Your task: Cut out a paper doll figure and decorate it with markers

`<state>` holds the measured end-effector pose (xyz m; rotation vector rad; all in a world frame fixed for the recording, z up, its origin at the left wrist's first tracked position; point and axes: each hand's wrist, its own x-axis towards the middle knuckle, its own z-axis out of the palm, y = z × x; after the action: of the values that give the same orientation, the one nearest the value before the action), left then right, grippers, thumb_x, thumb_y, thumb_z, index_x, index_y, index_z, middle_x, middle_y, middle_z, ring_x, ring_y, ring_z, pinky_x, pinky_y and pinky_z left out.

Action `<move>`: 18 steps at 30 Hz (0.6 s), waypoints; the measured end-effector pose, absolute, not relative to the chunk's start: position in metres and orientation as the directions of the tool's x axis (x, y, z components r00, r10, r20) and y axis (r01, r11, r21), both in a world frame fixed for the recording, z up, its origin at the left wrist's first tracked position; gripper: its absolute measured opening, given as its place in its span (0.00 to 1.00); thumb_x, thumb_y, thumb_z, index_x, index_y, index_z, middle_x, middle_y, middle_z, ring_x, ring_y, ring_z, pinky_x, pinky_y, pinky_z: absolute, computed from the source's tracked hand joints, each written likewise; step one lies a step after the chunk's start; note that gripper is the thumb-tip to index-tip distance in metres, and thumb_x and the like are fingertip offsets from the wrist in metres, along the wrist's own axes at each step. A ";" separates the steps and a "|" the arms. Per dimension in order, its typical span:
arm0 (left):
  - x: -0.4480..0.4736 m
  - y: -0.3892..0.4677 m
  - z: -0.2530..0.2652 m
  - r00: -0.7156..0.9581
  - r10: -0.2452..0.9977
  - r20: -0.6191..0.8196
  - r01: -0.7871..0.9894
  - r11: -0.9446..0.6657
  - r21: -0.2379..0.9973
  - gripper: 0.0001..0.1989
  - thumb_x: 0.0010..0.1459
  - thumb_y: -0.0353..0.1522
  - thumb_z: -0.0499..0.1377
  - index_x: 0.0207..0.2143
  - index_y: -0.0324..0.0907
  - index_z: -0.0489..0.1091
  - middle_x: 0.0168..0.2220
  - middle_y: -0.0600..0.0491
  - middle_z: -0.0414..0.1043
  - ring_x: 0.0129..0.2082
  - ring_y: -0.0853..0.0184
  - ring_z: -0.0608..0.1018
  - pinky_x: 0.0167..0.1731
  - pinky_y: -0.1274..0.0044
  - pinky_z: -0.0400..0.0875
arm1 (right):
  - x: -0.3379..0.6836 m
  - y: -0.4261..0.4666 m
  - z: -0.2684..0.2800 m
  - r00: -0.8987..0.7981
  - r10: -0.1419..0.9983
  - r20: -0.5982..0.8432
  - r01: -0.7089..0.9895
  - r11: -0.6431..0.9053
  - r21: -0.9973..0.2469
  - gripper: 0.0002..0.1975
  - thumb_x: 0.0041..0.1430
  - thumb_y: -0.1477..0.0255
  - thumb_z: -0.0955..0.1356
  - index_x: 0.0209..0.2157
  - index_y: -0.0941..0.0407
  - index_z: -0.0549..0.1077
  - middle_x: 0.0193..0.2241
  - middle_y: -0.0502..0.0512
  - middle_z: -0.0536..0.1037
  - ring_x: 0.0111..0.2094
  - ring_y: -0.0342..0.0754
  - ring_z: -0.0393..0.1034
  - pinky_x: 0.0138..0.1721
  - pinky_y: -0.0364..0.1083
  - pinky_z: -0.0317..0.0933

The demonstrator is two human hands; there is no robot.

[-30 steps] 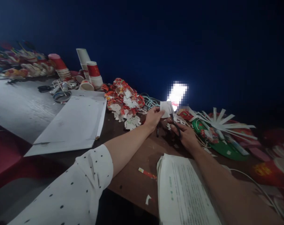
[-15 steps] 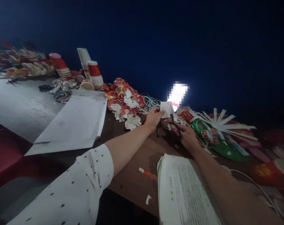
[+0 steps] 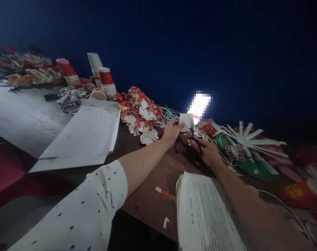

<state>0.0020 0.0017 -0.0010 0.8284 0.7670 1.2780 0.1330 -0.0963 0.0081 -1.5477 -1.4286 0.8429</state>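
Note:
My left hand (image 3: 173, 131) pinches a small white piece of paper (image 3: 185, 122) above the brown table, in front of a bright pixelated patch. Closed around the dark handles of a pair of scissors (image 3: 196, 140), my right hand (image 3: 207, 150) is just to the right of it. The scissor blades point up and away, against the paper's right edge. White paper scraps (image 3: 201, 134) lie beyond my right hand. A dark marker-like stick (image 3: 177, 145) lies on the table between my hands.
An open printed book (image 3: 202, 209) lies nearest me. To the left are a white flat box (image 3: 82, 134), paper-cup stacks (image 3: 106, 83) and a pile of red and white cut-outs (image 3: 141, 111). At right, a green round board (image 3: 260, 169) bears white strips (image 3: 248, 139).
Little differs. My hands keep the paper and scissors in nearly the same place, and the scissor blades look slightly more closed; the whole view shifts a few pixels.

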 end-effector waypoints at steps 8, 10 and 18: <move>0.002 0.003 -0.004 0.108 0.994 -0.009 -0.480 0.060 0.875 0.10 0.46 0.30 0.65 0.31 0.37 0.70 0.28 0.55 0.72 0.28 0.71 0.74 0.39 0.74 0.71 | 0.131 -0.098 0.011 0.099 0.993 0.059 0.431 0.011 -0.902 0.23 0.50 0.49 0.69 0.27 0.56 0.75 0.18 0.49 0.67 0.20 0.42 0.57 0.21 0.42 0.51; 0.002 0.002 -0.003 0.109 0.994 -0.008 -0.484 0.060 0.873 0.09 0.45 0.30 0.65 0.31 0.37 0.70 0.28 0.55 0.72 0.27 0.72 0.73 0.37 0.75 0.71 | 0.132 -0.097 0.011 0.094 0.994 0.059 0.446 0.011 -0.895 0.23 0.50 0.49 0.68 0.28 0.56 0.75 0.18 0.49 0.68 0.20 0.42 0.57 0.21 0.43 0.51; 0.001 0.001 -0.001 0.105 0.994 -0.023 -0.471 0.070 0.879 0.09 0.46 0.30 0.64 0.31 0.36 0.70 0.28 0.55 0.72 0.27 0.71 0.73 0.37 0.73 0.72 | 0.131 -0.098 0.011 0.103 0.992 0.074 0.491 0.014 -0.871 0.27 0.51 0.48 0.68 0.37 0.59 0.78 0.19 0.49 0.69 0.21 0.42 0.58 0.22 0.42 0.52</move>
<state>0.0014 0.0014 -0.0005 0.8521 0.7975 1.2991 0.1314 -0.0977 0.0111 -1.5885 -1.4966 0.7986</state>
